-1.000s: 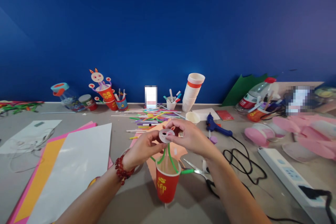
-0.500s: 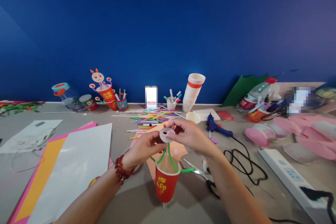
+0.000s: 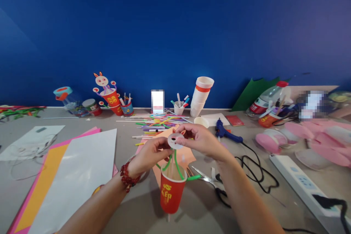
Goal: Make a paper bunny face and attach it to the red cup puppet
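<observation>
Okay, so your left hand [image 3: 149, 156] looks pinched around the tops of the green pipe cleaners [image 3: 179, 168], though your fingers hide exactly which stems you've got. Your right hand [image 3: 203, 142] has the white paper disc [image 3: 175, 143] between thumb and fingers, with the ears [image 3: 179, 131] up at its far edge. I'd guess you hold both that close so the disc stays lined up over the stems; one hand seems to steady while the other positions.

The red paper cup [image 3: 172, 198] is right in front of you, below your hands, and neither hand is around its wall. A clear straw [image 3: 169, 218] pokes out of its bottom, so it seems to hang from the stems or stand on that straw; can't tell whether the tip touches the bench [image 3: 148, 212]. Its mouth points up, the gold print faces you, and its long axis is near upright, top leaning slightly to your right. The disc tilts its flat face up toward you. Scissors [image 3: 208, 180] and glue gun [image 3: 229, 134] lie off to your right, probably for easy reach.
</observation>
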A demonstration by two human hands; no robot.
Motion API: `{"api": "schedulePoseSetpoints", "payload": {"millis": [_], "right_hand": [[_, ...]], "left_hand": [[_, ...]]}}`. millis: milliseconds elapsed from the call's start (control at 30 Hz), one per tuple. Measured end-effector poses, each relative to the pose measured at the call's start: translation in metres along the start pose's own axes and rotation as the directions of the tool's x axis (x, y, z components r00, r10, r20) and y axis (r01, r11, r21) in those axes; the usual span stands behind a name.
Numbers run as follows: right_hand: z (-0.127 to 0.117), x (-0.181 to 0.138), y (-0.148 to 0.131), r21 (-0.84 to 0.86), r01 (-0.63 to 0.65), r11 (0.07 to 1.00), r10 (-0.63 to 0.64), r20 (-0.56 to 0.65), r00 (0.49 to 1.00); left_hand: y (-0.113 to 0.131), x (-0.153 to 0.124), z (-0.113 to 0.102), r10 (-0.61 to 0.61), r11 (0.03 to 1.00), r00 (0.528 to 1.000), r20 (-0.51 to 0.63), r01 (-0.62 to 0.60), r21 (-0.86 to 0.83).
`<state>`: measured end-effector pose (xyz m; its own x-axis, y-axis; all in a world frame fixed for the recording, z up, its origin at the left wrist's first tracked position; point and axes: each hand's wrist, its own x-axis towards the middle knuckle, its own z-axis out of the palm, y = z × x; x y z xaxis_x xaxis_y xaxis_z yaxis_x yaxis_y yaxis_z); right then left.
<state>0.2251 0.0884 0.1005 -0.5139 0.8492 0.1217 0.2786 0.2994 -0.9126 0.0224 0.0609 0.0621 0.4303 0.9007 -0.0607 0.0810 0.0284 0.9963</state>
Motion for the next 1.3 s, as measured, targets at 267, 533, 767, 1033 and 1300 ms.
{"api": "schedulePoseSetpoints", "payload": {"millis": [267, 533, 767, 1033, 1300], "right_hand": [[0.004, 0.001, -0.001, -0.044, -0.001, 0.999, 0.002, 0.024, 1.0], [0.006, 0.0, -0.002, -0.143, 0.027, 0.989, -0.03, -0.016, 0.999], [0.007, -0.001, -0.004, -0.222, 0.049, 0.974, -0.057, -0.03, 0.998], [0.009, 0.0, -0.008, -0.33, 0.119, 0.936, -0.133, -0.019, 0.991], [0.014, -0.002, -0.009, -0.356, 0.079, 0.931, -0.118, -0.089, 0.989]], "left_hand": [[-0.003, 0.0, 0.0, -0.008, 1.0, 1.0, 0.015, 0.008, 0.007], [-0.001, -0.001, 0.0, 0.014, 1.0, 1.0, 0.015, -0.014, -0.014], [-0.001, -0.001, 0.0, 0.028, 0.999, 0.999, 0.034, -0.027, -0.037], [-0.003, 0.001, -0.001, 0.039, 0.999, 0.998, 0.04, -0.038, -0.034], [0.001, 0.0, -0.003, 0.052, 0.998, 0.999, 0.017, -0.051, -0.045]]}}
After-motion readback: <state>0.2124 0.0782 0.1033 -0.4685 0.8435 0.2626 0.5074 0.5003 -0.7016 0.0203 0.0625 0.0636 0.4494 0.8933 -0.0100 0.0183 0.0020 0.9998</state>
